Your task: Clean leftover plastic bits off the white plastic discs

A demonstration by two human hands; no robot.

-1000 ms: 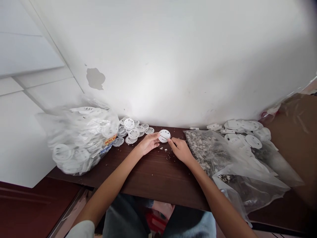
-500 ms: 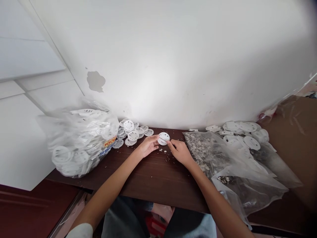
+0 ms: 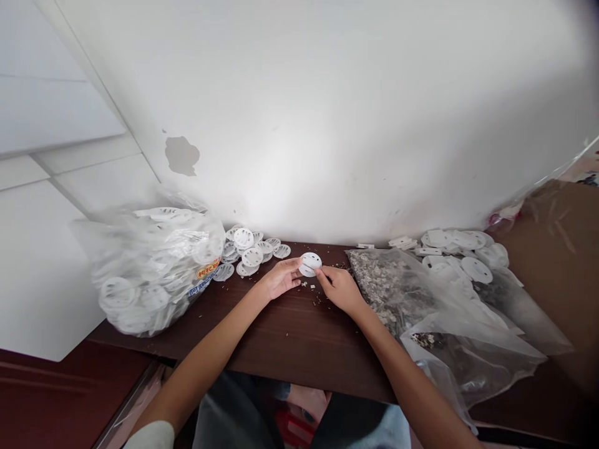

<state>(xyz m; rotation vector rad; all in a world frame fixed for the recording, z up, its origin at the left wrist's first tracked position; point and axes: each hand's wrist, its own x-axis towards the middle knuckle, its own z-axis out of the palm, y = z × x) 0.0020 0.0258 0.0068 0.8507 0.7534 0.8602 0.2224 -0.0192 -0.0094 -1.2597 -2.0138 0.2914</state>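
Hardly any change: left hand [image 3: 282,279] and right hand [image 3: 340,290] still pinch opposite sides of white disc [image 3: 310,264], over table [image 3: 276,346] near its far edge. Can't tell if anything's newly fitted.

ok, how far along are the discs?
Done: probably one of the piles, the slotted discs at left or the plainer discs at right; can't tell which.
In hand: one white disc, between left hand and right hand.
Remaining: likely plenty, since the clear bag of small parts looks well stocked. No exact count possible.
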